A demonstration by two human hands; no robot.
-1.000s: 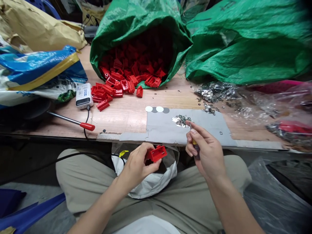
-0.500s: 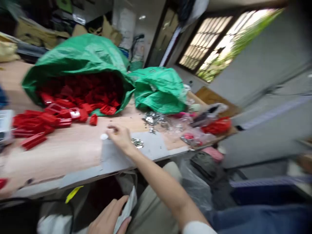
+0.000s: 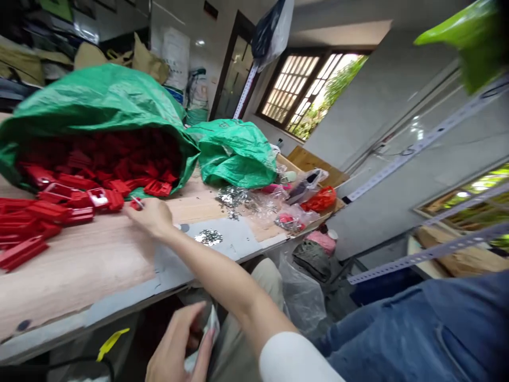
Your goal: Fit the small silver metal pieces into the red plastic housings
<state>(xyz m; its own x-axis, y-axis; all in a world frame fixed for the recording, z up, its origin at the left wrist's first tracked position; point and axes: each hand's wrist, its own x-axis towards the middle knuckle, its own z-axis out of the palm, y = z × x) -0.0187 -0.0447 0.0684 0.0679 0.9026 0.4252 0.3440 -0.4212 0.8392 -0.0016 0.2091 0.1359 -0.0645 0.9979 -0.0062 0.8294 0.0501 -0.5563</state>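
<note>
My right hand point(image 3: 151, 216) reaches across the table, its fingers closed at a small red plastic piece point(image 3: 137, 203) with a shiny spot, at the edge of the red pile. Low in the view, my left hand point(image 3: 178, 342) has thumb and fingers around a thin pale folded piece point(image 3: 213, 322), perhaps a small bag or paper; the fingers partly hide it. Red plastic parts point(image 3: 79, 199) spill from a large green sack point(image 3: 107, 93) lying open. Right of my right wrist, a heap of small shiny metal pieces point(image 3: 209, 237) lies on a grey sheet point(image 3: 234, 241).
A second green sack point(image 3: 238, 154) stands behind more loose metal bits point(image 3: 233, 196). Clear bags and a red bag point(image 3: 319, 199) crowd the table's far right. Perforated metal bars point(image 3: 413, 151) cross at right, above blue denim point(image 3: 421, 323). A yellow tag point(image 3: 112, 344) hangs below the table edge.
My right hand has moved left, from beside a white round thing on the grey sheet to the red parts. My left hand stays low with the pale piece. The view has turned right.
</note>
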